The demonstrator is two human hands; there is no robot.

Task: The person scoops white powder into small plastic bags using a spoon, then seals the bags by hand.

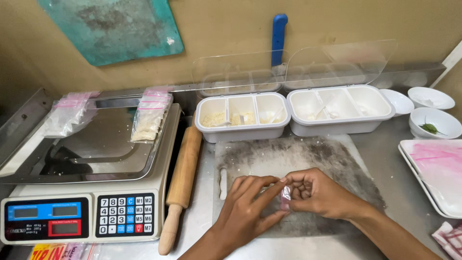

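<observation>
My left hand (248,207) and my right hand (320,192) meet over a worn grey cutting board (298,159). Between their fingertips they pinch a small clear plastic bag (285,196) with a pink strip. Most of the bag is hidden by my fingers, so I cannot tell what is in it. Both hands hover low over the near half of the board.
A wooden rolling pin (182,180) lies left of the board. A digital scale (79,192) carries filled bags (149,120) on its steel pan. Two white compartment boxes (242,118) (339,108) stand behind. White bowls (435,120) and a pink-stained tray (435,168) sit right.
</observation>
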